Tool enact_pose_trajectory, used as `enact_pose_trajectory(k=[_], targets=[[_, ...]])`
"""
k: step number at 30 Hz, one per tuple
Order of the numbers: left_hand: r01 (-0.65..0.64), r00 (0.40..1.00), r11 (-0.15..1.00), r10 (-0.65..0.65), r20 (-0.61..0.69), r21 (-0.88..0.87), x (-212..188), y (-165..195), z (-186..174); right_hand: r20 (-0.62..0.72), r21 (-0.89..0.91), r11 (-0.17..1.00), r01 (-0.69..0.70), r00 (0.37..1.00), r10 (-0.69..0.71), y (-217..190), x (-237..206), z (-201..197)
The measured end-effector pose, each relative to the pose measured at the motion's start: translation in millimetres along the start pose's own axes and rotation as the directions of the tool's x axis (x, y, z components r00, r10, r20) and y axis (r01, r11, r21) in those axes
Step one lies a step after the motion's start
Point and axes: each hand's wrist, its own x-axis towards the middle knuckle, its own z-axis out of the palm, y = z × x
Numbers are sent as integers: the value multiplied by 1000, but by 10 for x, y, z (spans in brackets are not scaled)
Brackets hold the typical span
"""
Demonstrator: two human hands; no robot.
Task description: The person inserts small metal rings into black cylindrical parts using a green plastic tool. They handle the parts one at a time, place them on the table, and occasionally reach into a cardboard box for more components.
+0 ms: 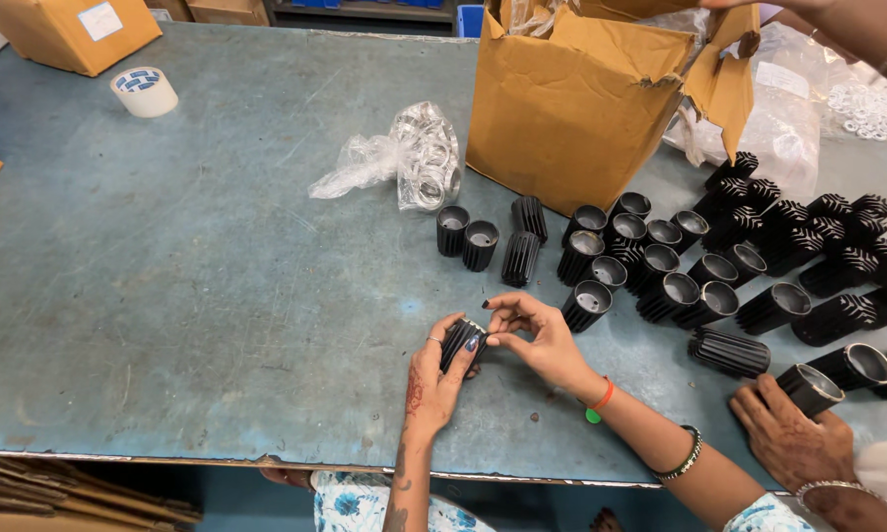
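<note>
The left hand (435, 372) grips a black finned cylinder (460, 343) near the front edge of the blue-green table (187, 296), fingers wrapped round its ribbed side, a ring on one finger and dark markings on the wrist. The right hand (537, 340) meets it from the other side, fingertips pinched at the cylinder's upper end, so both hands hold the same piece just above the tabletop. An orange band and a beaded bracelet sit on the right forearm. Behind the hands stands a cluster of like cylinders (650, 266), some upright with open silver-lined mouths, some lying on their sides; two more upright ones (466, 236) stand a little apart to the left, beside two closed ribbed ones. Further right the pieces crowd into a dense heap (827, 246). A torn cardboard box (571, 108) stands behind the cluster, and a clear plastic bag of metal rings (409, 158) lies to its left. A tape roll (145, 91) rests far left near another box (64, 30). At the lower right another person's hand (788, 433), wearing a bangle, rests on the table touching a lying cylinder (811, 387). Another arm reaches over the torn box at the top right.
</note>
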Motion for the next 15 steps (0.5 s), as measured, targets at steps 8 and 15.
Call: enact_pose_trajectory(k=[8, 15], targets=[[44, 999, 997, -44, -2, -62, 21, -33, 54, -77, -178, 982, 59, 994, -73, -66, -69, 34], [54, 998, 981, -60, -30, -186, 16, -155, 49, -140, -110, 991, 71, 986, -86, -267, 35, -109]])
